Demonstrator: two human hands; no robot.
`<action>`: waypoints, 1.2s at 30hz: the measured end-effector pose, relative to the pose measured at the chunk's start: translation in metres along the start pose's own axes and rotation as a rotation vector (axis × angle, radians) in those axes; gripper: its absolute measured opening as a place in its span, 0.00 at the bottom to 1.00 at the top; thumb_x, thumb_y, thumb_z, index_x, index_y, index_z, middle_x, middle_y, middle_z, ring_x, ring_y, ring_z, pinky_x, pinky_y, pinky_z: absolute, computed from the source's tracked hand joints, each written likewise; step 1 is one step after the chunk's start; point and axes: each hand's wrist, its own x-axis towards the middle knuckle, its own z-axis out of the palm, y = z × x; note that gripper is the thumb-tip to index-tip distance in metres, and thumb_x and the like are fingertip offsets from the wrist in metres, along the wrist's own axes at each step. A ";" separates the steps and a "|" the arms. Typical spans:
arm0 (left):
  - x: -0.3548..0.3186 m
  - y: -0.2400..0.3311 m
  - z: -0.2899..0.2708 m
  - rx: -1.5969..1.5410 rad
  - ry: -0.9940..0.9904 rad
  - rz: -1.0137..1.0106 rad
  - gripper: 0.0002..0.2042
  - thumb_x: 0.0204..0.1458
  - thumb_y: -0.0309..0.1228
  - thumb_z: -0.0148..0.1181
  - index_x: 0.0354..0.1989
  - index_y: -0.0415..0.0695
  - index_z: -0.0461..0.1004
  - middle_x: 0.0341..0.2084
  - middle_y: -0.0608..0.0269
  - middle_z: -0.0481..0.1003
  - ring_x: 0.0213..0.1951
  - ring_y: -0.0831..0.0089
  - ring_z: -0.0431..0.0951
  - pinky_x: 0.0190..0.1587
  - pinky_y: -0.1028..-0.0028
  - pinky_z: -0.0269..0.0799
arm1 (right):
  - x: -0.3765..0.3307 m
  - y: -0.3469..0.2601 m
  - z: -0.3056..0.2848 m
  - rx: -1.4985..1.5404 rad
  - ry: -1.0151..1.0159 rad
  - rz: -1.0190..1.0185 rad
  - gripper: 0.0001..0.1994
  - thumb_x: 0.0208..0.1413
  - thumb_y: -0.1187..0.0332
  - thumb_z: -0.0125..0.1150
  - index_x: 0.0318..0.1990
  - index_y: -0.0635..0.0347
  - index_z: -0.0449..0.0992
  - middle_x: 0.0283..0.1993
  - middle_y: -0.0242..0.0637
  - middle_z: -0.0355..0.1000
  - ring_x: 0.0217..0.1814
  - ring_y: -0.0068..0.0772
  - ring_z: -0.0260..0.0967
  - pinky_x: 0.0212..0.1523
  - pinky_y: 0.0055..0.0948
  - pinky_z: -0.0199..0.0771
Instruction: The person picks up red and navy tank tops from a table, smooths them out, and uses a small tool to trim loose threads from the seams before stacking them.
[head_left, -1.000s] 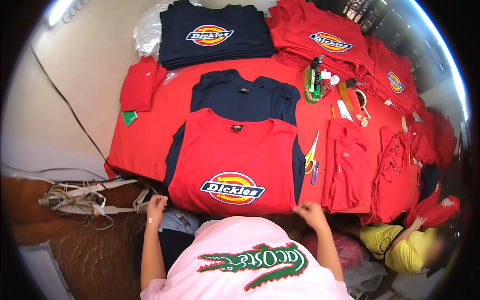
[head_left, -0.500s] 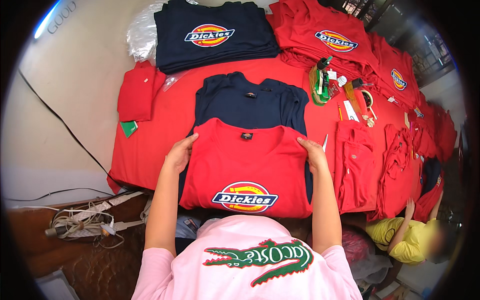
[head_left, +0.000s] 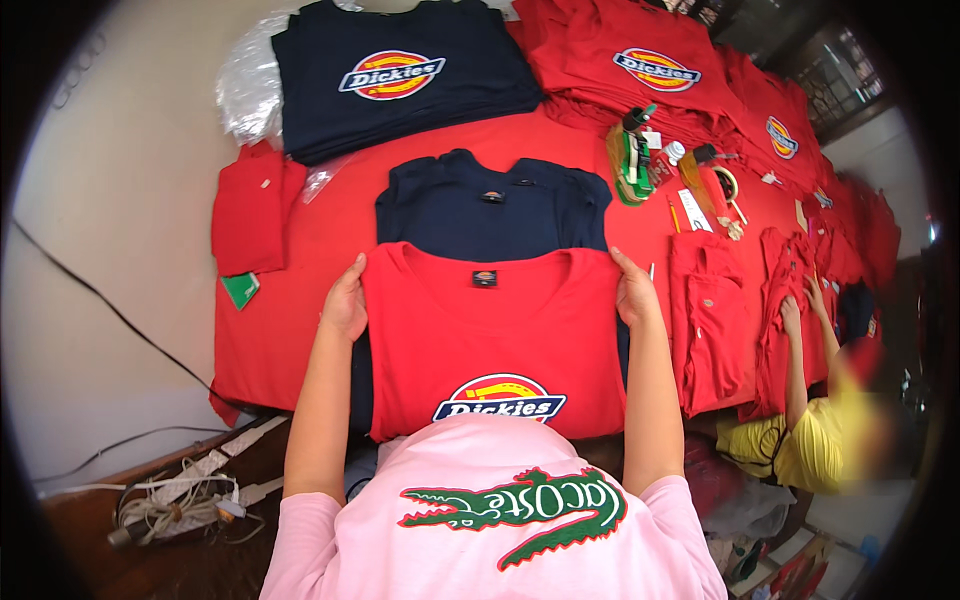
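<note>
Nearest to me is my own pink shirt (head_left: 520,460), with its green crocodile emblem, and it covers the lower part of the round emblem on the red top (head_left: 490,345) in front of me. That red top lies front side up at the near edge of the table, neckline away from me, dark label at the collar. My left hand (head_left: 346,308) is at its left side near the shoulder, and my right hand (head_left: 637,292) is at the matching place on the right. Fingers point away from me along both edges; I cannot tell whether either hand pinches the cloth or only rests against it. Low on my left, pale cables (head_left: 190,505) lie bundled.

Under and beyond the red top are navy tops (head_left: 480,210), collars showing. To my right lies a folded red garment (head_left: 710,330), and past it a co-worker in yellow (head_left: 810,445) has both hands at another red garment (head_left: 772,370). Farther over the red table cover (head_left: 320,370), a green card (head_left: 241,288) pokes out from a red folded bundle (head_left: 248,215) on the left; a pencil (head_left: 674,213) and a tape roll (head_left: 728,183) lie on the right. Farthest are a navy stack (head_left: 400,115), a red stack (head_left: 640,105) beside it and crumpled clear plastic (head_left: 250,90).
</note>
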 end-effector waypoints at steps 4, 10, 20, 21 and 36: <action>0.016 0.018 -0.038 0.229 0.197 -0.182 0.26 0.69 0.46 0.62 0.62 0.35 0.75 0.57 0.49 0.81 0.58 0.61 0.82 0.63 0.60 0.77 | -0.012 -0.004 -0.041 -0.547 0.250 -0.184 0.11 0.65 0.64 0.70 0.46 0.62 0.83 0.40 0.31 0.82 0.39 0.24 0.79 0.39 0.24 0.76; 0.014 0.017 0.009 1.195 0.536 0.663 0.09 0.63 0.30 0.67 0.43 0.37 0.80 0.36 0.57 0.82 0.40 0.66 0.84 0.44 0.67 0.78 | -0.078 0.041 -0.130 -0.976 0.469 -0.379 0.08 0.60 0.77 0.71 0.45 0.68 0.82 0.36 0.32 0.81 0.36 0.20 0.76 0.39 0.23 0.74; 0.044 -0.045 0.087 1.774 -0.068 0.704 0.18 0.56 0.35 0.68 0.56 0.48 0.82 0.52 0.59 0.80 0.62 0.58 0.77 0.74 0.44 0.55 | -0.088 0.076 -0.135 -1.391 0.749 -0.550 0.17 0.52 0.73 0.76 0.50 0.59 0.82 0.47 0.49 0.79 0.51 0.52 0.78 0.53 0.47 0.77; 0.044 -0.046 0.091 1.813 -0.117 0.692 0.23 0.53 0.41 0.72 0.57 0.47 0.81 0.54 0.57 0.79 0.62 0.57 0.76 0.75 0.44 0.53 | -0.085 0.078 -0.143 -1.284 0.794 -0.459 0.17 0.51 0.71 0.77 0.49 0.59 0.82 0.42 0.47 0.81 0.45 0.49 0.80 0.48 0.45 0.78; -0.041 -0.124 0.072 1.819 -0.436 0.908 0.22 0.57 0.24 0.59 0.62 0.39 0.78 0.57 0.52 0.76 0.56 0.55 0.78 0.64 0.59 0.71 | -0.062 0.057 -0.144 -0.772 0.605 -0.719 0.11 0.76 0.69 0.56 0.58 0.64 0.78 0.44 0.30 0.74 0.41 0.18 0.72 0.37 0.23 0.81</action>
